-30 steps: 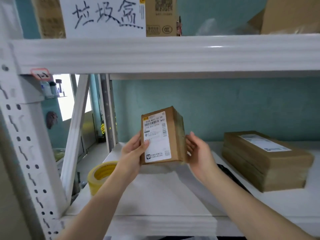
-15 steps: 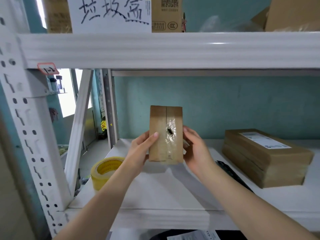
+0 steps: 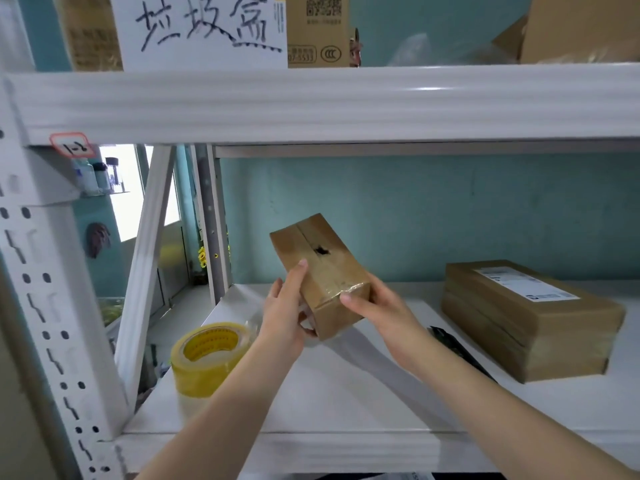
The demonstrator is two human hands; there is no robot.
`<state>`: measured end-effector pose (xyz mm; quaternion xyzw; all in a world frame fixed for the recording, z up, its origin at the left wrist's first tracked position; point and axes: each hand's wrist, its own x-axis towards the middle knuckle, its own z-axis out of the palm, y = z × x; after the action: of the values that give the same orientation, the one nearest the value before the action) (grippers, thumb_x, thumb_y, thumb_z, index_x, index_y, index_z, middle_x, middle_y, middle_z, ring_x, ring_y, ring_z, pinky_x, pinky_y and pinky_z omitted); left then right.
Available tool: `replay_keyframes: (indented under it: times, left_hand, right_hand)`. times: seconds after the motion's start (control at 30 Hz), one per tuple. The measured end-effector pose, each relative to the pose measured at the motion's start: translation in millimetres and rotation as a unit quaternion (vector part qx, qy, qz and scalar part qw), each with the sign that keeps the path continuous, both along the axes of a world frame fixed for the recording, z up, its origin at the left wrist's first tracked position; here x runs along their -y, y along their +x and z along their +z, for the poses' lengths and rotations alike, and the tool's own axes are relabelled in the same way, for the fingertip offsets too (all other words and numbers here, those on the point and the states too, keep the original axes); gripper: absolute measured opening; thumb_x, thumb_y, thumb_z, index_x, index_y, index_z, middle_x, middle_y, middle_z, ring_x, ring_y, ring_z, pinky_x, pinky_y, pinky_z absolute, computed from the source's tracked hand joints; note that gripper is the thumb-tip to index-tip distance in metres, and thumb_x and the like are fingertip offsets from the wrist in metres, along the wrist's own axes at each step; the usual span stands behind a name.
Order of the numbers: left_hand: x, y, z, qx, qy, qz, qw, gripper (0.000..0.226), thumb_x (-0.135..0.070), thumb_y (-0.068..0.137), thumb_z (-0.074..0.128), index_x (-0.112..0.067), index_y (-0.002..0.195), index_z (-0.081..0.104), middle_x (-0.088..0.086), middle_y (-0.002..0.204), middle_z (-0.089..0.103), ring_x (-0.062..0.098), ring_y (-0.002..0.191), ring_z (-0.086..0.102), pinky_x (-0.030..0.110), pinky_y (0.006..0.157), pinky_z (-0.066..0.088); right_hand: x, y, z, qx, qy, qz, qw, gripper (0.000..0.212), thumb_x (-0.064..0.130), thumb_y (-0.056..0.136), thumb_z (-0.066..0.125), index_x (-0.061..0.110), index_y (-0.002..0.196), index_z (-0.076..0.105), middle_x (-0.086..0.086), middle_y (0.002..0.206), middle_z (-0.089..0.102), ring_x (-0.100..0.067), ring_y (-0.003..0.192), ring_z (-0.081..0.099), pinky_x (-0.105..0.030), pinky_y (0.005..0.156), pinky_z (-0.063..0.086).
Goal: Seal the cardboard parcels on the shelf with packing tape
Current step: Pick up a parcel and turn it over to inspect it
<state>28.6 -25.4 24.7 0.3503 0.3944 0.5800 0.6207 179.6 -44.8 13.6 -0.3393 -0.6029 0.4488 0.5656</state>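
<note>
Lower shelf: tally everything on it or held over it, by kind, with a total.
Small box, held up: 1
Stack of flat parcels: 1 (number within it unclear)
Tape roll: 1
Black object, beside the stack: 1
Total: 4

Tape roll (image 3: 207, 358) left of parcel (image 3: 320, 271)
</note>
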Motion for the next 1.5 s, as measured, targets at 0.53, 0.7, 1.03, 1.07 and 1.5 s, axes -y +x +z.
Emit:
replay_keyframes:
  times: [0.53,0.7,1.03,1.07,1.5]
  left_hand:
    - [-17,-39,17,-0.184,0.043,0.020,0.982,0.075,-0.059,0.062,0.076,-0.009,0.117,0.059,0.005,0.094,0.067,0.026,0.094,0.062,0.048,0.098,0.046]
    - [-10,-39,-2,-0.268,0.043,0.021,0.962,0.054,-0.047,0.072,0.076,-0.012,0.107,0.055,0.010,0.086,0.072,0.027,0.080,0.070,0.044,0.082,0.056]
    - [-9,-37,-18,-0.302,0.019,0.022,0.953,0.059,-0.056,0.072,0.071,-0.027,0.118,0.050,0.005,0.090,0.073,0.024,0.088,0.068,0.043,0.087,0.052]
    - [-9,-37,-18,-0.312,0.024,0.025,0.949,0.060,-0.058,0.073,0.069,-0.026,0.120,0.049,0.004,0.093,0.072,0.022,0.089,0.067,0.039,0.084,0.051]
    - [10,-117,22,-0.723,0.168,0.070,0.667,0.049,-0.052,0.083,0.063,-0.015,0.115,0.059,0.002,0.111,0.056,0.018,0.097,0.050,0.026,0.076,0.036]
  right_hand:
    - [-16,40,-9,-0.046,-0.079,0.035,0.995,0.060,0.044,0.067,0.076,0.017,0.118,0.064,-0.007,0.108,0.060,-0.022,0.095,0.050,-0.036,0.075,0.040]
    - [-23,46,-9,-0.087,-0.119,0.034,0.988,0.022,0.016,0.085,0.047,0.019,0.086,0.068,0.004,0.072,0.064,-0.018,0.070,0.050,-0.029,0.061,0.031]
    - [-37,22,-17,-0.148,-0.139,-0.063,0.977,0.034,0.015,0.101,0.037,0.025,0.129,0.053,-0.001,0.113,0.066,-0.014,0.101,0.063,-0.026,0.082,0.047]
    - [-37,21,-19,-0.136,-0.142,-0.067,0.978,0.034,0.017,0.102,0.037,0.026,0.130,0.053,0.001,0.113,0.066,-0.012,0.102,0.063,-0.026,0.082,0.047]
    - [-30,33,22,0.002,-0.034,-0.190,0.981,0.038,0.036,0.102,0.030,0.027,0.132,0.052,0.002,0.138,0.049,-0.015,0.132,0.041,-0.033,0.111,0.027]
